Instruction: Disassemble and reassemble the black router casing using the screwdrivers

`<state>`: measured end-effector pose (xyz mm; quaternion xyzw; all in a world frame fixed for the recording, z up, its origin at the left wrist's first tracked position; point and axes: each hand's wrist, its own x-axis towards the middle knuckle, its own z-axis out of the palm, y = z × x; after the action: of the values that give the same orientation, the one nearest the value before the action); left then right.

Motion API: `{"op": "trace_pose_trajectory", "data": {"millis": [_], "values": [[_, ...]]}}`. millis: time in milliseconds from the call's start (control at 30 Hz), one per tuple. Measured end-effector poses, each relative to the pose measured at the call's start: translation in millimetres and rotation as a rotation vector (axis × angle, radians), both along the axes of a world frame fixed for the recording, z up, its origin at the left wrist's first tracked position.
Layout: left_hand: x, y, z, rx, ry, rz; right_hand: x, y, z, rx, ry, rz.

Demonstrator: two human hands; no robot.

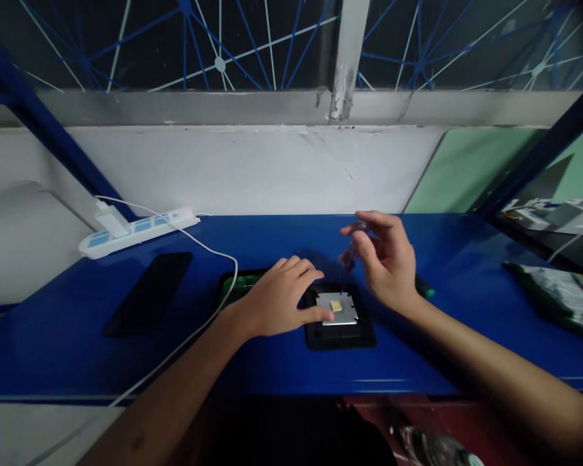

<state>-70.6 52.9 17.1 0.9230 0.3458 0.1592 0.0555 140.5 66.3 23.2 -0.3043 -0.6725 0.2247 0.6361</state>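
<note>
A small screwdriver [350,256] with a see-through purple handle is pinched in my right hand [388,262]. It points down at the far edge of a silver metal plate [325,301], though the tip is too blurred to tell if it touches. The plate lies in a black frame-like tray [340,338] and carries a small yellowish square [336,305]. My left hand [282,298] is open, palm down, with its thumb at the plate's near left edge. Behind that hand, a black-rimmed green board [245,281] is partly covered.
On the blue table [282,362], a white power strip [140,226] with a plugged-in charger [111,219] stands back left. A white cable [204,244] runs past my left arm. A dark flat slab [148,294] lies left, a green-tipped object [425,287] behind my right wrist, a bag [558,298] far right.
</note>
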Motion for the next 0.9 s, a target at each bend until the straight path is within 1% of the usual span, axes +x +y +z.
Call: {"op": "trace_pose_trajectory", "data": {"millis": [100, 200, 300, 533, 733, 900], "values": [[1, -6, 0.8, -0.009, 0.032, -0.006, -11, -7, -4.0, 0.107, -0.034, -0.006], [2, -10, -0.5, -0.013, 0.048, -0.028, -15, -12, -13.0, 0.12, -0.057, 0.029], [3, -12, -2.1, -0.013, 0.059, -0.026, -15, -13, -17.6, 0.109, -0.072, 0.047], [6, -15, -3.6, -0.006, 0.08, -0.007, -16, -14, -19.9, 0.088, -0.092, 0.033], [6, -15, -2.8, -0.033, 0.082, -0.011, -15, -17, -20.4, 0.155, -0.132, 0.059], [7, -15, -5.0, -0.052, 0.082, -0.01, -15, -16, -21.6, 0.175, -0.128, 0.04]]}}
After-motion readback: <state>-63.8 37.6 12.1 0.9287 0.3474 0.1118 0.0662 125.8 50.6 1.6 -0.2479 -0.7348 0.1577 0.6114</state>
